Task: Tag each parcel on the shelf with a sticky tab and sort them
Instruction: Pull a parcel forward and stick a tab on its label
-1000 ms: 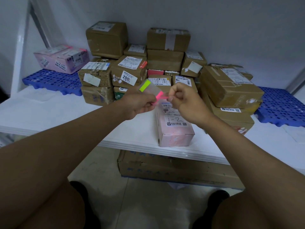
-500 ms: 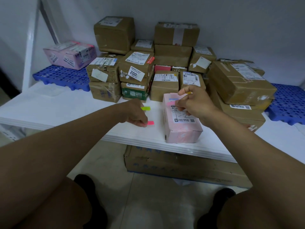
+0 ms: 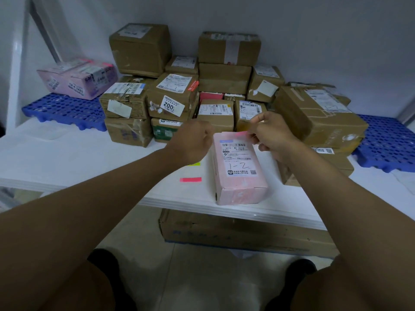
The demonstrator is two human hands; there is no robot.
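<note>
Pink parcel (image 3: 240,167) lies flat at front edge of white shelf (image 3: 67,158), label up, "1-2" handwritten on it. Right hand (image 3: 272,135) at parcel's far right corner, thumb and fingers pinching a pink sticky tab (image 3: 242,133) against the top edge. Left hand (image 3: 190,142) just left of parcel's far end, fingers loosely curled; what it holds, if anything, cannot be made out. Hands near each other, not touching. Tab sheet on shelf left of parcel: pink strip (image 3: 190,179) in the open, yellow-green strip (image 3: 195,164) half hidden under left wrist. Brown cardboard parcels (image 3: 173,97) stacked behind, against wall. 2 blue pallets: left pallet (image 3: 65,110) carries a pink wrapped bundle (image 3: 76,78); right pallet (image 3: 386,142) beside the stack.
</note>
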